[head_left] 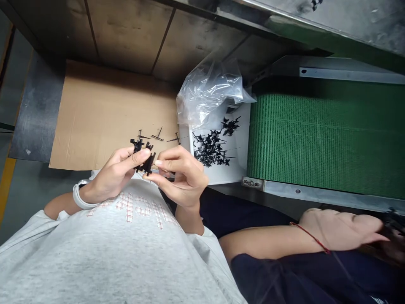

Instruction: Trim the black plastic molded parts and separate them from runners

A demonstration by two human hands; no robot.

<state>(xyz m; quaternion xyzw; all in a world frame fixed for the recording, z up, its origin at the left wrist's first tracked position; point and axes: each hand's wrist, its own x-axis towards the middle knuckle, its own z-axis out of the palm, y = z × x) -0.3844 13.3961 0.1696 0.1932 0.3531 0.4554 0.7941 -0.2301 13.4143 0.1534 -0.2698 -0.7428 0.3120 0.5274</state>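
My left hand (pixel 122 166) is closed around a small cluster of black plastic parts (pixel 148 164), held up in front of my shirt. My right hand (pixel 180 173) meets it from the other side, thumb and forefinger pinching at the cluster's right edge. Just beyond my hands, a few thin black sprue-like pieces (pixel 157 135) lie on the cardboard sheet (pixel 95 109). To the right, a white bin (pixel 218 178) holds a tangled heap of similar black parts (pixel 210 147). The exact shape of the held parts is partly hidden by my fingers.
A clear plastic bag (pixel 209 95) drapes over the bin's far side. Right of it runs a green conveyor belt (pixel 316 139) with a metal side rail (pixel 322 196). A metal panel (pixel 126 33) stands behind the cardboard. A co-worker's forearm (pixel 272 242) reaches in at lower right.
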